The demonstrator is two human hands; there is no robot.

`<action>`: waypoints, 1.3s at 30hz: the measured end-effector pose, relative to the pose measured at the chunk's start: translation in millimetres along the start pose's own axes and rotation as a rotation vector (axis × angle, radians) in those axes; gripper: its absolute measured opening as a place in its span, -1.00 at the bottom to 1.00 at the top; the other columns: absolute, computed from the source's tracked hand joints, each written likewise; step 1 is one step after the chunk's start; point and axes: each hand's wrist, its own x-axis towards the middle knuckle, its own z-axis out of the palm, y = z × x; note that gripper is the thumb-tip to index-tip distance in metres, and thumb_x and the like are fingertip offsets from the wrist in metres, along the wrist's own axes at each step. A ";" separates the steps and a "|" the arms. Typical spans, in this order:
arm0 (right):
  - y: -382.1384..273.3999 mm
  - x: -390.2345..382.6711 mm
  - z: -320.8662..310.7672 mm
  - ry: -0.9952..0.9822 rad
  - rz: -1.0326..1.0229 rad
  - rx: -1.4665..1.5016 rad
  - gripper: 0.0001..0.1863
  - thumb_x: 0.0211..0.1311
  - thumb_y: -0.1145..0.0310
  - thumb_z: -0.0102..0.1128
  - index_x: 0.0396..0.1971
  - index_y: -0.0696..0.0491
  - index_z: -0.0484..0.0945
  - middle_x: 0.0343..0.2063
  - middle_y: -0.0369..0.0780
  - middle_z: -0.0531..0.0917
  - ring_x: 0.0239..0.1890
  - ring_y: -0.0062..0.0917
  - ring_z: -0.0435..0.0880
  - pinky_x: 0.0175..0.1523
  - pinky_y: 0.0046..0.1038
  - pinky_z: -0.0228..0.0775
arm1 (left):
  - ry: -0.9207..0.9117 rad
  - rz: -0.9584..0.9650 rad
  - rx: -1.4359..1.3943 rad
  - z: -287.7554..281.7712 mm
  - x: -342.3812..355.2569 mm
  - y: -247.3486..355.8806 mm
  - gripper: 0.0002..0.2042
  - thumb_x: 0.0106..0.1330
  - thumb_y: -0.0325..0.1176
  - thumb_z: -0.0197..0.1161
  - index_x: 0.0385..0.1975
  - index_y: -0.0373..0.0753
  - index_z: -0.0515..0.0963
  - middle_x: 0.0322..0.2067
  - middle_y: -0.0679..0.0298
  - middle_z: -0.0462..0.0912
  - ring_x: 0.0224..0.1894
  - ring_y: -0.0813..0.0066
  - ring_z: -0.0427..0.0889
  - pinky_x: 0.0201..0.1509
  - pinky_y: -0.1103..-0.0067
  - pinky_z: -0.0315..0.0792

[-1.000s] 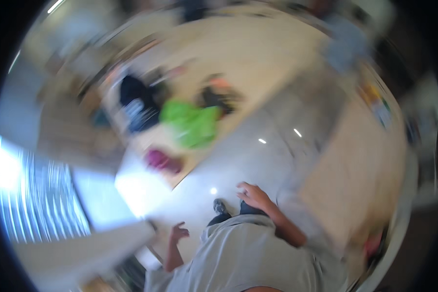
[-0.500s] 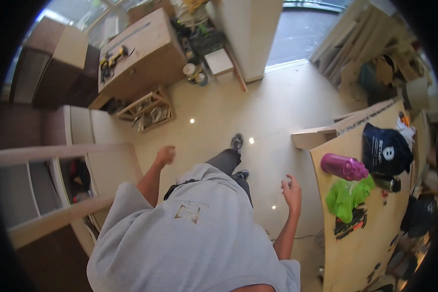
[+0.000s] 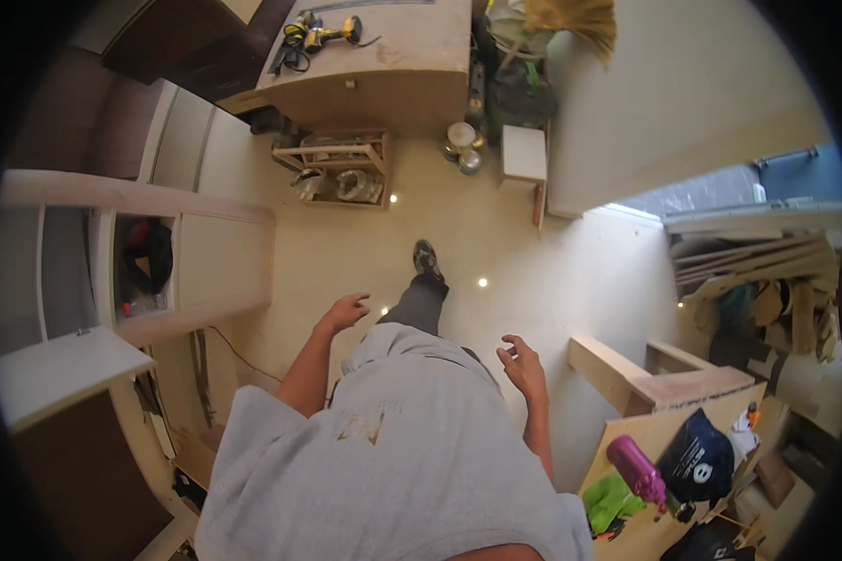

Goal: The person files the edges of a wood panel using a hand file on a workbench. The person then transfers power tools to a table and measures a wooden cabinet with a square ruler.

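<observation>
My left hand [image 3: 348, 310] hangs in the air over the tiled floor, its fingers loosely stretched and nothing in them. On the other side of my body, my right hand [image 3: 524, 363] is also bare, with fingers apart and slightly bent. Neither hand touches anything. One shoe [image 3: 426, 258] shows on the floor ahead of me. Right of my right hand stands a wooden worktable [image 3: 571, 542] bearing a purple bottle [image 3: 634, 467], a dark blue cap [image 3: 697, 456] and a bright green cloth [image 3: 610, 502].
A wooden tool carrier [image 3: 342, 168] sits on the floor ahead, below a wooden bench [image 3: 393, 93] with yellow-black power drills [image 3: 320, 35]. Cans [image 3: 462, 145] and a white-topped box [image 3: 523, 153] stand to its right. Cabinets [image 3: 220, 262] line the left. Stacked boards [image 3: 758, 262] lean at the right.
My view has turned to the right and I have stepped forward. The bench and tool carrier now lie more straight ahead. Both hands have swung a little, still holding nothing.
</observation>
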 end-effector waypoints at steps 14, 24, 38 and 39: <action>-286.0 290.3 -67.2 -0.135 -0.344 -0.303 -0.60 0.43 0.17 0.27 0.14 0.06 0.61 -0.12 -0.02 0.79 -0.11 -0.13 0.77 0.03 -0.19 0.57 | 0.529 -0.100 -0.332 -145.9 -8.2 29.9 -0.50 0.46 -0.30 0.26 0.39 -0.19 0.49 0.05 0.07 0.72 -0.03 0.34 0.72 -0.08 0.46 0.62; -412.2 496.5 -25.0 -0.302 -0.449 -0.147 -0.65 0.41 0.21 0.27 0.07 0.07 0.64 -0.12 -0.05 0.79 -0.07 -0.16 0.78 0.07 -0.20 0.57 | 0.458 -0.307 -0.492 -202.2 40.5 138.3 -0.48 0.46 -0.25 0.27 0.42 -0.15 0.48 0.11 0.06 0.70 0.02 0.33 0.70 -0.03 0.43 0.61; -536.6 743.4 10.1 -0.282 0.829 1.700 -0.25 0.34 0.27 0.31 0.43 0.22 0.22 0.42 0.14 0.26 0.47 -0.04 0.28 0.58 0.00 0.10 | 0.479 -0.185 -0.530 -323.3 174.4 324.3 -0.51 0.52 -0.28 0.26 0.42 -0.14 0.47 0.14 0.00 0.69 0.14 0.21 0.69 0.25 0.37 0.54; -544.0 751.1 8.8 -0.182 0.834 1.695 -0.21 0.32 0.27 0.31 0.47 0.18 0.18 0.45 0.13 0.24 0.50 -0.03 0.24 0.60 0.03 0.04 | 0.475 -0.232 -0.557 -315.5 171.7 316.6 -0.51 0.52 -0.28 0.26 0.42 -0.15 0.47 0.13 0.00 0.69 0.12 0.24 0.69 0.21 0.39 0.55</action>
